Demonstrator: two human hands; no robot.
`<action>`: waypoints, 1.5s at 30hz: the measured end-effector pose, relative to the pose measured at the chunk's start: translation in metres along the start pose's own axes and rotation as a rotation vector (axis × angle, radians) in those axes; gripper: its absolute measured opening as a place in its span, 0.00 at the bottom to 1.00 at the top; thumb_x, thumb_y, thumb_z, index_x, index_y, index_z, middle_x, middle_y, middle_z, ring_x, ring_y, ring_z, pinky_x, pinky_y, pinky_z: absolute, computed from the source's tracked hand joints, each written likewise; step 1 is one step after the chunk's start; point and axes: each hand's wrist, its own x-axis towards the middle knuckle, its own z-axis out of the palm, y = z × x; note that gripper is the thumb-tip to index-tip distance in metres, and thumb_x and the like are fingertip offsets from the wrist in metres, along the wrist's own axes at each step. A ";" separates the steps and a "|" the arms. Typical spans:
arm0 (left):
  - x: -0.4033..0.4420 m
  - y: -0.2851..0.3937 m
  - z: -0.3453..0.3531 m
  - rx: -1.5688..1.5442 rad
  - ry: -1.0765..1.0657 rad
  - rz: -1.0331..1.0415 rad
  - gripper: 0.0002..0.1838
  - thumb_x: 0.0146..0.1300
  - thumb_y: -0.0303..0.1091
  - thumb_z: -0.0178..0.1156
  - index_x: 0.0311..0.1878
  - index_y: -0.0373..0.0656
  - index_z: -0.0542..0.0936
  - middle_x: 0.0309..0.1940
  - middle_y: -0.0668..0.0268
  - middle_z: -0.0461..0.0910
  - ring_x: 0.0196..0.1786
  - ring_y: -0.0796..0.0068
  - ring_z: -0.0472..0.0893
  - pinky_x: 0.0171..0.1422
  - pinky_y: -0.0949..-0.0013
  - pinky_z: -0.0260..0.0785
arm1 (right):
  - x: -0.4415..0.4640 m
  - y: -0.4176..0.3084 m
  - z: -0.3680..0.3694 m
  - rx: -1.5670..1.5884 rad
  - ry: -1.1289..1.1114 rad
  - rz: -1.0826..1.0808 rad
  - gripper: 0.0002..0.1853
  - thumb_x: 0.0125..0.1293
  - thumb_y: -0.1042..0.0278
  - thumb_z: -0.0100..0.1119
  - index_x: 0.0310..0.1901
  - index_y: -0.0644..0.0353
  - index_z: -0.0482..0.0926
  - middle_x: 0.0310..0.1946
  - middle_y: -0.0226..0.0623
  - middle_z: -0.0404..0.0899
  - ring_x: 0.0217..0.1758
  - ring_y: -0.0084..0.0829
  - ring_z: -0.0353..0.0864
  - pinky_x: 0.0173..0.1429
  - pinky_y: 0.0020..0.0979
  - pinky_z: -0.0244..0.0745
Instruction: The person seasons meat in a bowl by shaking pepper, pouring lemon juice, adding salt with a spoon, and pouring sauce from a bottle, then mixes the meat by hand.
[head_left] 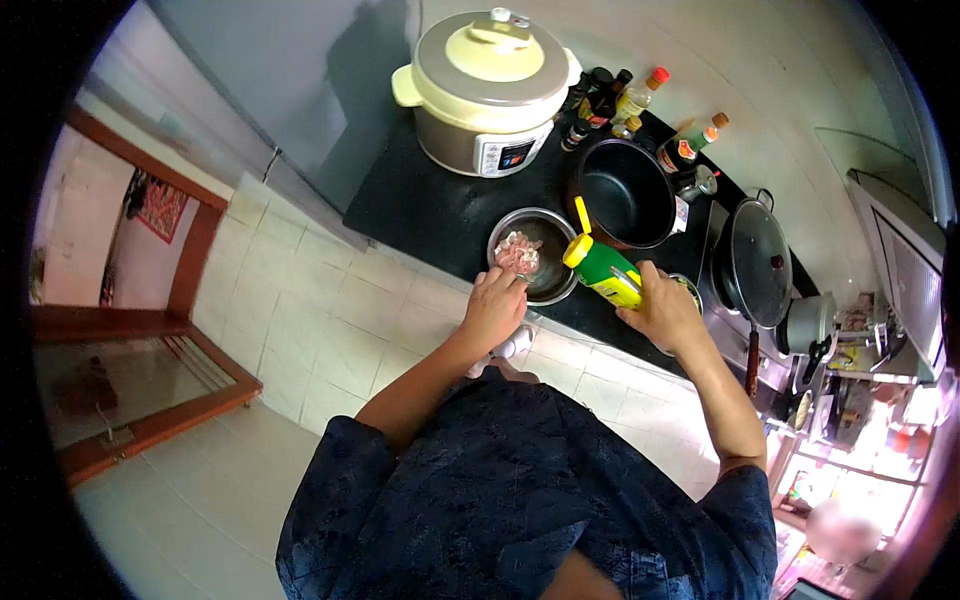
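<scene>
My right hand [662,308] is wrapped round a green bottle [607,276] with a yellow label. The bottle is tilted, its yellow flip cap open, and its mouth points toward a steel bowl [551,285]. Pieces of pinkish raw meat [518,253] lie in the left part of the bowl. At the bowl's near left rim is my left hand [495,300], fingers pressed together by the meat. Whether these fingers grip the rim or only rest there is hard to tell. No stream from the bottle can be made out.
Behind the bowl stand a cream cooker [492,95] and a black pot [626,193]. Seasoning bottles [602,100] line the wall. To the right are a lidded pan [757,262] on the stove and a small dish [689,289] partly behind my right hand. The counter's front edge runs below the bowl.
</scene>
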 end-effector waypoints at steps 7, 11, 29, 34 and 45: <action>-0.012 0.004 0.010 0.043 0.017 -0.085 0.10 0.61 0.33 0.63 0.42 0.39 0.85 0.43 0.62 0.78 0.53 0.60 0.74 0.56 0.55 0.65 | 0.062 -0.026 -0.007 -0.512 -0.125 -0.174 0.26 0.53 0.56 0.74 0.48 0.58 0.72 0.39 0.46 0.85 0.47 0.48 0.87 0.52 0.46 0.82; -0.013 0.007 0.015 0.055 0.037 -0.090 0.08 0.60 0.34 0.64 0.37 0.39 0.85 0.41 0.62 0.78 0.52 0.61 0.74 0.54 0.57 0.64 | 0.089 -0.042 -0.010 -0.644 -0.116 -0.292 0.25 0.52 0.57 0.74 0.46 0.57 0.72 0.37 0.45 0.85 0.45 0.46 0.87 0.49 0.45 0.83; -0.014 0.027 0.045 0.072 0.065 -0.074 0.09 0.59 0.36 0.63 0.34 0.40 0.86 0.41 0.60 0.81 0.54 0.63 0.75 0.57 0.58 0.65 | 0.133 -0.094 -0.014 -0.994 -0.213 -0.513 0.16 0.61 0.58 0.68 0.47 0.55 0.77 0.34 0.39 0.88 0.40 0.40 0.90 0.43 0.39 0.82; -0.014 0.032 0.039 0.057 0.040 -0.088 0.10 0.59 0.37 0.63 0.34 0.42 0.88 0.39 0.62 0.81 0.53 0.63 0.75 0.57 0.59 0.64 | 0.136 -0.089 -0.009 -1.003 -0.182 -0.555 0.28 0.54 0.44 0.76 0.44 0.56 0.75 0.29 0.38 0.86 0.35 0.42 0.89 0.41 0.41 0.82; -0.013 0.035 0.048 -0.021 0.005 -0.139 0.11 0.61 0.39 0.64 0.36 0.40 0.86 0.39 0.62 0.80 0.51 0.62 0.80 0.59 0.56 0.67 | 0.128 -0.110 -0.009 -1.062 -0.233 -0.506 0.17 0.60 0.61 0.71 0.48 0.55 0.78 0.36 0.37 0.89 0.41 0.39 0.90 0.44 0.37 0.82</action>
